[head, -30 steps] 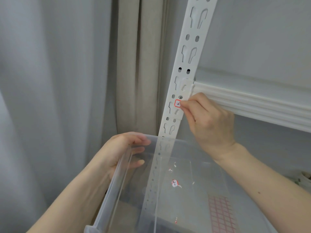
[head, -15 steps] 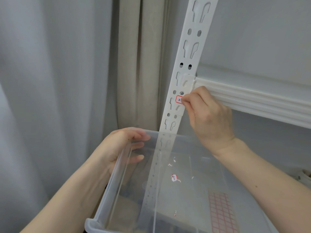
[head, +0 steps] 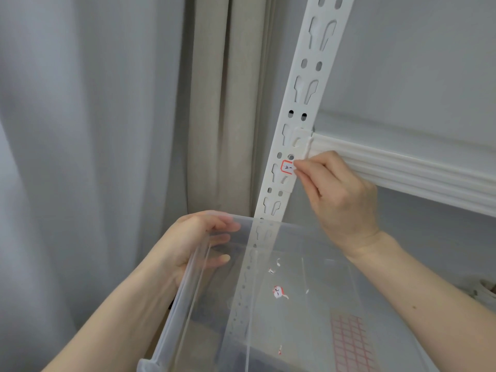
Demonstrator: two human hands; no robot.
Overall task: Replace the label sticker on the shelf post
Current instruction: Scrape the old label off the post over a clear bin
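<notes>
One red-edged sticker (head: 286, 167) sits on the one white post (head: 308, 89); the right hand (head: 341, 197) pinches its edge. Below the post, the left hand (head: 188, 242) grasps one clear bin (head: 174, 326) holding one torn sticker (head: 278, 292).

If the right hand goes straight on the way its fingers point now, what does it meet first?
Most likely the label sticker on the white shelf post. The right hand points up-left, its fingers already at the sticker's right edge; whether they touch is unclear.
</notes>
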